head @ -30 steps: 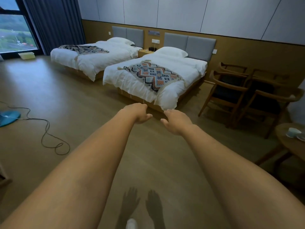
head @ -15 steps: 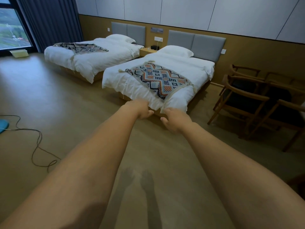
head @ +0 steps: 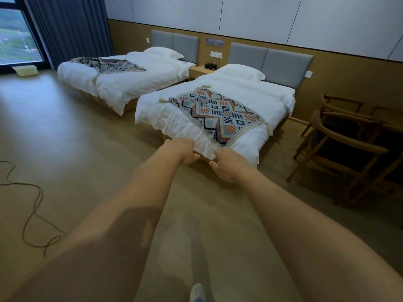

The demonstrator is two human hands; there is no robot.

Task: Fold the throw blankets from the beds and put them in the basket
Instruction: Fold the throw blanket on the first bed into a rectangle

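Head view, both arms stretched forward over the floor toward the near bed [head: 170,120]. The left hand [head: 185,152] and right hand [head: 226,164] were held side by side, palms down, fingers loosely curled and holding nothing. In the picture they overlapped the bed's foot corner, though whether they touched the duvet could not be told from this angle.

The patterned throw blanket [head: 218,114] lay flat on the foot half of the near bed, straight ahead of the fingers and slightly to the right. Its long axis ran crosswise over the mattress, from a tasselled corner on the left to a fringe hanging over the right side. Its nearest corner reached the foot edge just beyond the right hand, so that hand was the nearer.

A second throw blanket [head: 115,66] lay rumpled on the far bed [head: 135,83], well apart to the left. Wooden chairs [head: 340,147] stood to the right of the near bed and a cable [head: 32,205] trailed over the floor on the left, neither in the line of reach. A pale shallow object [head: 25,70] below the window was possibly the basket. A shoe [head: 197,293] showed at the bottom edge. Neither blanket was yet folded.
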